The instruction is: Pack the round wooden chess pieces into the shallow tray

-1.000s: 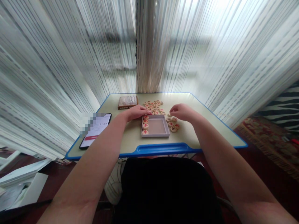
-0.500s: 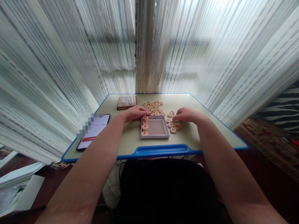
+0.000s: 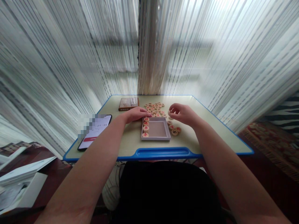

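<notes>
A shallow grey tray (image 3: 156,138) lies on the pale table (image 3: 210,137) in front of me. Several round wooden chess pieces with red marks (image 3: 145,127) line its left inner side. My left hand (image 3: 135,114) lies flat on the table at the tray's far left corner, fingers stretched out, holding nothing. My right hand (image 3: 183,114) hovers just above the table past the tray's far right corner. Its fingers are curled in a pinch, and a pale chess piece (image 3: 169,113) seems to sit at the fingertips. More loose pieces (image 3: 175,130) lie right of the tray.
A heap of chess pieces (image 3: 154,109) lies beyond the tray. A flat wooden box (image 3: 128,103) sits at the far left. A phone (image 3: 95,130) showing a timer lies on the left. The table's blue front rim (image 3: 161,153) has a handle slot. Sheer curtains (image 3: 70,62) surround the table.
My right hand has lifted from the pieces right of the tray and moved a little back and left, fingers pinched. My left hand has barely moved. The timer has ticked on.
</notes>
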A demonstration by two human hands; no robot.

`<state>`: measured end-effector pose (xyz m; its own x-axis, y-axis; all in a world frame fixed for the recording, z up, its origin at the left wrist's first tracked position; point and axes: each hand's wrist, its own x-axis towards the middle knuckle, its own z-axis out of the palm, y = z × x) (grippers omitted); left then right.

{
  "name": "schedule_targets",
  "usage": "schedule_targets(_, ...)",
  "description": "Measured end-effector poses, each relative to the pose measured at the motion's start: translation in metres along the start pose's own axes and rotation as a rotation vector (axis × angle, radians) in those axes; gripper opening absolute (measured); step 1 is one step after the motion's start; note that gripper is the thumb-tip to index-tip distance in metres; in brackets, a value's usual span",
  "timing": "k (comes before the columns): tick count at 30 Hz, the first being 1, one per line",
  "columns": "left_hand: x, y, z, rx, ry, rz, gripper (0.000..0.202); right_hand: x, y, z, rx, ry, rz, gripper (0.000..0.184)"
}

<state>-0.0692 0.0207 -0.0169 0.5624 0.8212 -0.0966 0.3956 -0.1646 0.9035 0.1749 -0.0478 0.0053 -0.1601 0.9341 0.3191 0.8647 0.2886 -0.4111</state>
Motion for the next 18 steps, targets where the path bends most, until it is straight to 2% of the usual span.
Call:
schedule_targets(3, -0.001, 0.002, 0.0, 0.01, 0.007, -0.006, 0.033, -0.001, -0.002, 0.007, 0.093, -0.013, -0.105, 0.018)
schedule_targets(7, -0.003, 0.003, 0.001, 0.022, 0.012, -0.007, 0.031, 0.001, 0.001, 0.011, 0.142, -0.02, -0.163, 0.018)
schedule_targets(13, -0.002, 0.002, 0.0, 0.014, 0.004, -0.001, 0.035, 0.001, -0.002, 0.013, 0.182, -0.064, -0.132, 0.017)
schedule_targets(18, 0.001, -0.001, 0.0, 0.016, 0.001, 0.017, 0.036, 0.002, -0.007, 0.02, 0.152, -0.18, -0.114, 0.018)
